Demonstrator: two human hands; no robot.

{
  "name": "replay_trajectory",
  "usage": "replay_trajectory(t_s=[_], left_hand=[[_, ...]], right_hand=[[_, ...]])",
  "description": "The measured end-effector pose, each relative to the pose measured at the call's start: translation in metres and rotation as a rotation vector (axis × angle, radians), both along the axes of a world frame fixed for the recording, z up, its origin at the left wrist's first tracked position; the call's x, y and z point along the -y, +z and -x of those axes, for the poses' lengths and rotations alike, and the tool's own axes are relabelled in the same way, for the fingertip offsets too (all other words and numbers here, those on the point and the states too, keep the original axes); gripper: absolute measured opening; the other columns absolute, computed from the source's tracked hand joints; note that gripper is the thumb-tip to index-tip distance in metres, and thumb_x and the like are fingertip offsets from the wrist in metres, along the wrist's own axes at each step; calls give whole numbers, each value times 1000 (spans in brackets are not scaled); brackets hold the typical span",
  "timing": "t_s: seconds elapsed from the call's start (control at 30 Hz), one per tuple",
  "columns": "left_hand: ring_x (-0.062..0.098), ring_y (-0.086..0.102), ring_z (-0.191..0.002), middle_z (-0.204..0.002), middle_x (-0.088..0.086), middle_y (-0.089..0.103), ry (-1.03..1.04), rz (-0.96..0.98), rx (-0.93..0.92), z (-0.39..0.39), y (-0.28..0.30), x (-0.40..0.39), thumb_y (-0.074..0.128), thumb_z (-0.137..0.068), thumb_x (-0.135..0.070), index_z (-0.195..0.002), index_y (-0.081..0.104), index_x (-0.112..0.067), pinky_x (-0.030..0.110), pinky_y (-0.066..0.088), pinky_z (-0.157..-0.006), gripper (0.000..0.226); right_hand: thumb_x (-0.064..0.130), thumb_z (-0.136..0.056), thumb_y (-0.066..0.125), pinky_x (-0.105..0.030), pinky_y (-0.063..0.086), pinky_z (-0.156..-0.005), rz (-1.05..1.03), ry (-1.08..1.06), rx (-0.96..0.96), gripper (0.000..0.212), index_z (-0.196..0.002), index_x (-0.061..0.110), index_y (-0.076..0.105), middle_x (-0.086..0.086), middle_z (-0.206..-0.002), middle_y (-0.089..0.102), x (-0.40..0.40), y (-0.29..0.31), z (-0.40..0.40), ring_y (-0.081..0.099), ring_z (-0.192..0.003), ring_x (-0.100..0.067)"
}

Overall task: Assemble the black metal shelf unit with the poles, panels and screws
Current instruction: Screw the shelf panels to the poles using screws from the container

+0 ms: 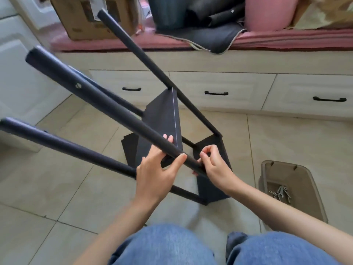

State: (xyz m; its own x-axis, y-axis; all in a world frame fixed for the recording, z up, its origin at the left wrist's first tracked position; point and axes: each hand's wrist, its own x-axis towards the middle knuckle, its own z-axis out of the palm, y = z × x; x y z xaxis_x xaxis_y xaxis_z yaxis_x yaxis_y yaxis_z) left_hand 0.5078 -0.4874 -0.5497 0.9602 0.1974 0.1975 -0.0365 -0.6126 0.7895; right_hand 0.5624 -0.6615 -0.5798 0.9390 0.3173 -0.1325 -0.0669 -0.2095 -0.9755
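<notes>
The black shelf frame stands tilted on the tiled floor, several black poles slanting up toward me and to the left. My left hand [158, 169] grips the nearest centre pole [107, 109], thumb over it and fingers under. My right hand [214, 163] pinches at the same pole lower down, where it meets the bottom panel [212, 180]; what it pinches is hidden. A second black panel [164, 119] sits tilted between the poles. A silver screw head [78, 85] shows on the centre pole's upper part.
A brown plastic bin [290, 190] with loose screws and a small wrench stands on the floor at right. Cream drawers with black handles [216, 93] run behind the frame. A cardboard box [86, 16] and cushions sit on the bench above. My jeans-clad knees fill the bottom.
</notes>
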Motion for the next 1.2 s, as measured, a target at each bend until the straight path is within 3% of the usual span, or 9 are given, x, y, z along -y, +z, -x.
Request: replay_trajectory(t_s=[0.07,0.13,0.23,0.33,0.43,0.57,0.63,0.87,1.2], left_hand=[[-17,48,-120,-136,-44,39,14,130,-58,10,-10,-15,61,-80,-70,-141,50,-44,42,46,-111,67],[-9,46,-130,-139,-43,42,24,245,-106,18,-19,-30,63,-80,-68,-137,47,-53,38,44,-113,61],[-2,47,-133,-147,-28,47,29,398,-173,31,-28,-51,65,-80,-61,-129,42,-62,25,43,-108,54],[10,52,-132,-147,-7,54,53,472,-208,40,-40,-73,64,-79,-50,-142,44,-47,8,44,-94,66],[19,52,-132,-144,7,56,73,530,-247,46,-58,-97,64,-79,-50,-148,42,-44,7,45,-90,72],[3,50,-130,-144,-13,55,81,621,-278,55,-77,-122,64,-79,-49,-146,41,-48,3,44,-84,71],[-1,48,-131,-144,-20,53,84,654,-281,57,-85,-132,65,-79,-47,-144,42,-49,5,43,-89,69],[-3,51,-130,-143,-17,56,102,724,-270,64,-109,-153,68,-78,-39,-141,47,-44,21,41,-110,66],[-7,61,-114,-116,-20,72,167,769,-304,67,-143,-168,65,-78,-31,-135,50,-42,5,46,-85,60]], right_hand=[[19,-106,37,-21,57,-70,17,23,-7,10,-111,10,39,-20,-97,57,-11,-1,2,68,-89,-29],[20,-106,37,-21,57,-70,41,63,-25,10,-111,12,39,-21,-97,60,-22,-2,5,69,-88,-26],[24,-106,34,-22,57,-76,98,129,-47,8,-107,17,38,-19,-93,65,-40,-6,7,71,-84,-20],[25,-107,34,-15,53,-72,149,181,-58,11,-108,14,38,-20,-95,66,-60,-7,12,69,-85,-19],[24,-107,34,-13,52,-71,190,214,-75,15,-111,10,37,-17,-92,64,-80,-11,16,68,-85,-20],[26,-106,35,-13,49,-72,251,242,-100,16,-110,11,38,-5,-85,61,-105,-18,20,66,-84,-18],[25,-106,36,-9,47,-67,282,261,-110,17,-112,9,39,-5,-88,60,-114,-20,20,62,-80,-11],[29,-106,36,-17,46,-75,390,292,-148,13,-108,17,40,-10,-100,64,-134,-36,21,62,-95,-21],[29,-105,37,-18,44,-76,421,326,-200,14,-105,15,40,-4,-96,67,-154,-61,15,61,-91,-16]])
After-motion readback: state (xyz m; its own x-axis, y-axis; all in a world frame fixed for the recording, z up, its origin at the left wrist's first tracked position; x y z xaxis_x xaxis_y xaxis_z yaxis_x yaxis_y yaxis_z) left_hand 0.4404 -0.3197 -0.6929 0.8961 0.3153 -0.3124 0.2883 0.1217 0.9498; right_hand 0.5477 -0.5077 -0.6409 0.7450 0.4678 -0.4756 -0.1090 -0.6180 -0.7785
